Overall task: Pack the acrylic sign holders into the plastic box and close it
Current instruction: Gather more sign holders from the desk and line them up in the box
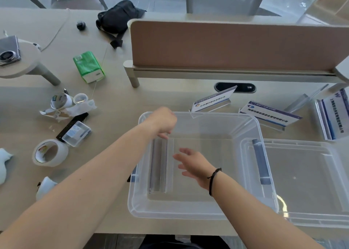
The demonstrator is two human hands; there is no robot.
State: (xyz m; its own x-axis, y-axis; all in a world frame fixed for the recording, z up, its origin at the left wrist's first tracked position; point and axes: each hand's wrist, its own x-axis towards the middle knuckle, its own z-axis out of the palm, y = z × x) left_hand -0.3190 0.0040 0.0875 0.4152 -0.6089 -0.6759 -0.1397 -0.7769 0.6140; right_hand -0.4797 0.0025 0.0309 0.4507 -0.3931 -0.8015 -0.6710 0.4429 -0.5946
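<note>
- Two hands work over the clear plastic box, which sits open at the table's near edge.
- Left hand hangs curled above the box's ten o'clock corner; whether its fingers pinch anything, I cannot tell.
- Right hand hovers inside the box, fingers spread and released, gripping nothing.
- One acrylic sign holder lies flat on the box floor at nine o'clock.
- Box lid lies at three o'clock, touching the box.
- Three printed sign holders rest on the table from twelve to two o'clock.
- Tape roll lies at nine o'clock, well apart.
</note>
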